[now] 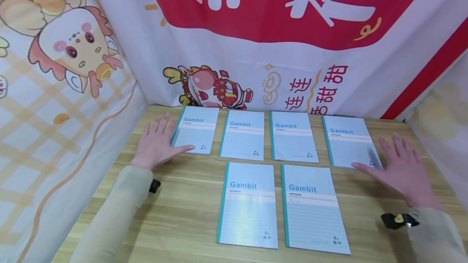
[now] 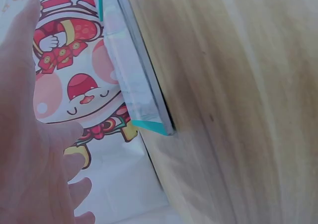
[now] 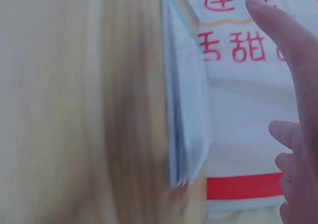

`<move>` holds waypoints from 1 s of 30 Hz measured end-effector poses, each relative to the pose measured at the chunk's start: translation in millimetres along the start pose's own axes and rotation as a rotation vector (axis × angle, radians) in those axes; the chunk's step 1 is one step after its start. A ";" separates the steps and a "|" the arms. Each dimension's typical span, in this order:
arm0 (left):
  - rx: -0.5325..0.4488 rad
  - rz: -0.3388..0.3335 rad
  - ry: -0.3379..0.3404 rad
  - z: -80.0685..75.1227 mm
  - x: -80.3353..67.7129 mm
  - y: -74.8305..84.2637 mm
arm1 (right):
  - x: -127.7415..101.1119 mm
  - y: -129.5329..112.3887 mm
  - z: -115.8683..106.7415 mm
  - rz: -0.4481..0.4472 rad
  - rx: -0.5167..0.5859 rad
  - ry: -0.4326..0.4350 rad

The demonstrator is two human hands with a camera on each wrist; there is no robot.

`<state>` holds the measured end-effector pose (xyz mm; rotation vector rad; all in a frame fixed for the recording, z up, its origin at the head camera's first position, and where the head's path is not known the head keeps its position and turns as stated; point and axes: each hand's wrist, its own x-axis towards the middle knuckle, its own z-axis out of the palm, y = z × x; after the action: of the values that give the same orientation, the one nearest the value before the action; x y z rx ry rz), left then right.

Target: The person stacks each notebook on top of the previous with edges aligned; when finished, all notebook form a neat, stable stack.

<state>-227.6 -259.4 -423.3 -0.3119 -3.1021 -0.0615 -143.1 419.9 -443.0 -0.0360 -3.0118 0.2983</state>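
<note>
Several matching Gambit notebooks with pale blue covers and teal spines lie flat on the wooden table in two rows. My left hand [image 1: 156, 141], fingers spread, is at the left edge of the back row's leftmost notebook [image 1: 197, 131], its thumb overlapping the cover in the head view. On the far side, my right hand [image 1: 404, 169] spreads its fingers beside the rightmost notebook [image 1: 347, 139], thumb over its lower corner. Between them in the back row are two notebooks [image 1: 242, 135] [image 3: 191, 85]. Neither hand grips anything.
Two more notebooks, a left one [image 1: 248, 210] and a right one [image 1: 312, 214], form the front row on the wooden table [image 1: 175, 214]. A printed cloth [image 1: 226, 52] hangs behind the table, and patterned cloth [image 1: 73, 133] walls the left side.
</note>
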 end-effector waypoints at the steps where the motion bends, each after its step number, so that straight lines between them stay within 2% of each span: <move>1: 0.001 0.002 0.003 -1.0 0.1 0.5 | 0.7 -3.0 -1.3 -0.007 0.001 0.005; 9: -0.016 0.012 0.022 -6.0 -0.4 2.4 | 5.0 -37.8 -10.1 -0.053 0.048 0.046; 21: -0.162 0.004 -0.010 -8.7 0.9 1.8 | 10.4 -98.9 -10.6 -0.118 0.139 -0.011; 24: -0.254 -0.015 -0.012 -6.1 1.5 1.9 | 9.9 -115.0 -9.0 -0.111 0.193 -0.034; 30: -0.555 -0.063 -0.048 1.9 3.0 3.8 | 11.0 -149.1 -3.2 -0.115 0.301 -0.085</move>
<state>-229.8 -254.9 -425.0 -0.2214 -3.0768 -0.9327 -155.5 274.8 -409.4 0.1795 -2.9996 0.7530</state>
